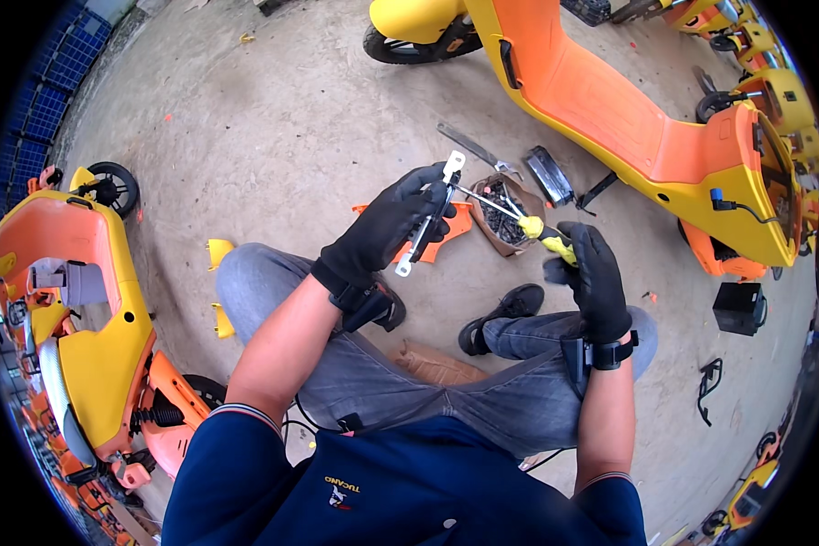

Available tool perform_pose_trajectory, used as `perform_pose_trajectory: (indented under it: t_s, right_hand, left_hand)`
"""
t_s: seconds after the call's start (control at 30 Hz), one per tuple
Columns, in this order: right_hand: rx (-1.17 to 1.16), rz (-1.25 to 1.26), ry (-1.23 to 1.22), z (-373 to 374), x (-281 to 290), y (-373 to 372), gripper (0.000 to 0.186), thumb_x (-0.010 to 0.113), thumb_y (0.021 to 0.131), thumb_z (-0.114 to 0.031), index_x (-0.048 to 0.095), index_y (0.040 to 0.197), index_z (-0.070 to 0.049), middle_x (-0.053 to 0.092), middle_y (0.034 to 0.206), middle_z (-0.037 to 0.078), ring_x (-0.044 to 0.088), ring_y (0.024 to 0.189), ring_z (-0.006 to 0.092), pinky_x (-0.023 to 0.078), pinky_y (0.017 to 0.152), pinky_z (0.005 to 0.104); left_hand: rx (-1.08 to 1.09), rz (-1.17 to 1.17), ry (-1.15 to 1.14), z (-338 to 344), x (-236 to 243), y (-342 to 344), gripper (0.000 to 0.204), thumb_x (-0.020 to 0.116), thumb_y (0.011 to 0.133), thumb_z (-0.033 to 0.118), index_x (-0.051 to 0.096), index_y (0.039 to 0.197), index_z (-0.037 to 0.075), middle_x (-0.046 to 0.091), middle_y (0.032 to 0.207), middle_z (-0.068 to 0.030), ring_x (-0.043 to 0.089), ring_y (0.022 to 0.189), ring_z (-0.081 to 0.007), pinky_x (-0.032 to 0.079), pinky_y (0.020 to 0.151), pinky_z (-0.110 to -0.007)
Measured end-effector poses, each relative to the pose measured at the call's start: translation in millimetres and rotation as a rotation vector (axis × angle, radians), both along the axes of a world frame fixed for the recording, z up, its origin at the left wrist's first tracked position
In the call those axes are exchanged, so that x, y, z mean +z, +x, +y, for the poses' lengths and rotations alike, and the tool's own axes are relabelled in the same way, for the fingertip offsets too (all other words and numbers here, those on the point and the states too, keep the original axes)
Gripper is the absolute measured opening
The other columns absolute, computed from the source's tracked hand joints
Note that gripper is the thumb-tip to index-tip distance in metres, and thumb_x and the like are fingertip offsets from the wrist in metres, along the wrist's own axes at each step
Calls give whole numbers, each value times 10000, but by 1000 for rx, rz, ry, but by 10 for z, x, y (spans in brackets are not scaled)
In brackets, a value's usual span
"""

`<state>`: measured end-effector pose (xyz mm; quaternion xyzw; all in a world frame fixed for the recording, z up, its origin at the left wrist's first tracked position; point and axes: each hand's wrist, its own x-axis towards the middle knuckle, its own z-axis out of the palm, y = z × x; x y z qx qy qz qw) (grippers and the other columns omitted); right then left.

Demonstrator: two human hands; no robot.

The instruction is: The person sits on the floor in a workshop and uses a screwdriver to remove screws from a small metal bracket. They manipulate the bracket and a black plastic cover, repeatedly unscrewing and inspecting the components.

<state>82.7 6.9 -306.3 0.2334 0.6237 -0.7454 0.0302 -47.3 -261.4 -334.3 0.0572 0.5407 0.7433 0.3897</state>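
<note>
My left hand [382, 223], in a black glove, is closed round a narrow dark part with pale metal tabs [455, 163] at its two ends. It is held slanted, above the floor. My right hand [599, 278], also gloved, grips the yellow and black handle of a screwdriver [555, 241]. The screwdriver's shaft points left, its tip at or close to the upper part of the held piece; whether it sits in a screw is too small to tell. Below and beyond my hands, a cardboard box [499, 240] of small dark hardware stands on the floor beside an orange plastic piece [452, 235].
A wrench [475, 146] and a shiny black casing [548, 175] lie past the box. Yellow-orange scooters stand ahead right [601, 100] and at left [109, 364]. A black block [739, 308] and a black bracket [708, 391] are on the floor at right. My bent legs flank the work.
</note>
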Motion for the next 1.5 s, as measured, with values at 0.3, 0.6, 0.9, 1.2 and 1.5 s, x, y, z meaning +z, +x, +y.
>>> perform_pose_trajectory:
  t_s: [0.3,0.6,0.9,1.2,1.5]
  right_hand:
    - [-39,169,-183,210,-237,59,283,549,982,-209,551,1185,-13,610,1005,98,609,861,139,503,689,239]
    - [129,-7,-87,133,23,38,317,548,994,-229,536,1215,-2,615,1007,104,619,861,148,521,720,251]
    - [-109,142,-101,27,-186,10,353,541,998,-271,533,1225,0,619,999,95,599,726,127,504,638,235]
    - [94,91,-82,189,-156,63,332,549,994,-264,552,1202,-5,610,1024,86,607,800,137,527,737,242]
    - [-25,53,-141,51,-114,7,315,608,955,-180,553,1201,10,611,1057,104,614,868,135,529,751,249]
  left_hand:
    - [-12,-3,-16,32,21,2,466,558,987,299,437,1390,100,615,984,-74,610,761,-126,521,671,-243]
    - [7,-20,-8,-33,49,-9,477,545,969,215,409,1413,109,627,1027,-91,627,783,-142,527,657,-248]
    - [-5,-11,-18,-4,47,-9,484,539,974,226,401,1423,110,620,1042,-93,624,792,-138,527,656,-244]
    - [5,-9,9,-19,45,-5,490,542,978,231,397,1429,103,620,1044,-93,624,797,-130,528,676,-241]
    - [-5,0,-17,-25,35,-12,508,531,980,223,375,1449,105,617,1056,-106,622,805,-130,528,678,-236]
